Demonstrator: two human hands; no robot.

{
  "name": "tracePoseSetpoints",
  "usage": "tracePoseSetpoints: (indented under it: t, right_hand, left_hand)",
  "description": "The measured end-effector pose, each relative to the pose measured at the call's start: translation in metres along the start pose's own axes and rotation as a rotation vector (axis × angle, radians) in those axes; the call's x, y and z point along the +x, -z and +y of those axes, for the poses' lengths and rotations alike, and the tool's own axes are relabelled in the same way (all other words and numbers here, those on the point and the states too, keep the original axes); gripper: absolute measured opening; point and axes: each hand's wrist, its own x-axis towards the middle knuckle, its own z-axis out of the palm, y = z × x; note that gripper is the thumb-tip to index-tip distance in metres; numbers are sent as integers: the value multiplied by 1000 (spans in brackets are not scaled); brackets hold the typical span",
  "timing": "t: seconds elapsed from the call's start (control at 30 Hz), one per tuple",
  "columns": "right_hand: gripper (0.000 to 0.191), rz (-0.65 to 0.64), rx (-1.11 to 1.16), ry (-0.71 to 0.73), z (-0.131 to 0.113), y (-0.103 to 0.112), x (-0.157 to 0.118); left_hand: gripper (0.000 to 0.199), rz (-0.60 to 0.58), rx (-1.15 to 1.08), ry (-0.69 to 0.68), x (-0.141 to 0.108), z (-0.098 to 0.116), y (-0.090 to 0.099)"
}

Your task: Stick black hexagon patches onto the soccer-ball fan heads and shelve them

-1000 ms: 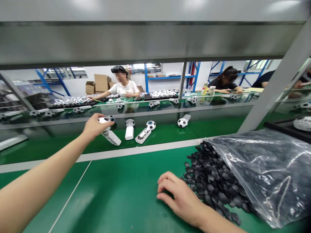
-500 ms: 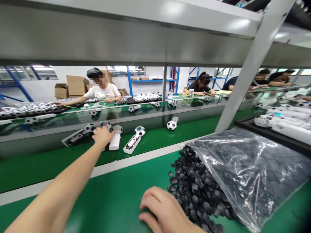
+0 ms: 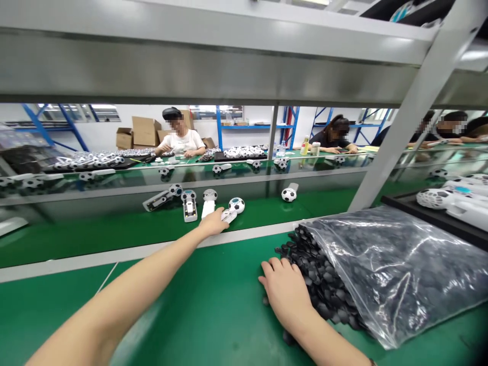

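My left hand (image 3: 214, 222) reaches onto the green conveyor, its fingers closed on the handle of a white handheld device with a soccer-ball head (image 3: 237, 205). Left of it lie a similar device with its pale ball head up (image 3: 210, 195), one with an uncovered handle interior (image 3: 189, 207), and another tilted device (image 3: 163, 197). My right hand (image 3: 286, 285) rests palm down, fingers apart, at the left edge of a heap of small black pentagon-like pieces (image 3: 319, 277). These spill from a clear plastic bag (image 3: 404, 264); whether a piece lies under the fingers is hidden.
A single ball-headed device (image 3: 288, 194) lies farther right on the belt. At right, a black tray (image 3: 430, 216) carries white devices. A slanted grey post (image 3: 404, 112) and overhead beam (image 3: 190, 66) frame the bench. Several co-workers sit across the line.
The view has swung left. My left hand has moved right along the belt from the left-hand devices and taken hold of the rightmost of the group. My right hand has moved forward to the black heap.
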Motion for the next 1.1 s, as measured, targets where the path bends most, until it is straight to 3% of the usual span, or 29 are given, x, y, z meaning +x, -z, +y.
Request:
tracePoseSetpoints:
  t: [0.17,0.3,0.53,0.63,0.8,0.93,1.1]
  right_hand:
    - [22,-98,-8,26,1,12,0]
    - [23,-115,14,60,0,19,-2]
    - [25,-94,70,84,1,21,-8]
    - [28,-75,101,89,5,19,-8]
    - [25,-34,179,91,9,15,-4]
    - [21,-1,257,86,11,10,-1]
    - [23,48,385,119,14,2,2]
  left_hand:
    - [70,-4,56,-61,-88,-17,34]
    - [80,-76,5,-14,-138,-27,40]
    - [76,-149,-67,55,-139,-25,19]
    - [77,-144,-4,8,-143,-15,20]
    - [55,-88,104,-101,-172,9,22]
    - [56,-163,59,-219,-187,20,11]
    - [63,-114,-61,-179,-183,22,-2]
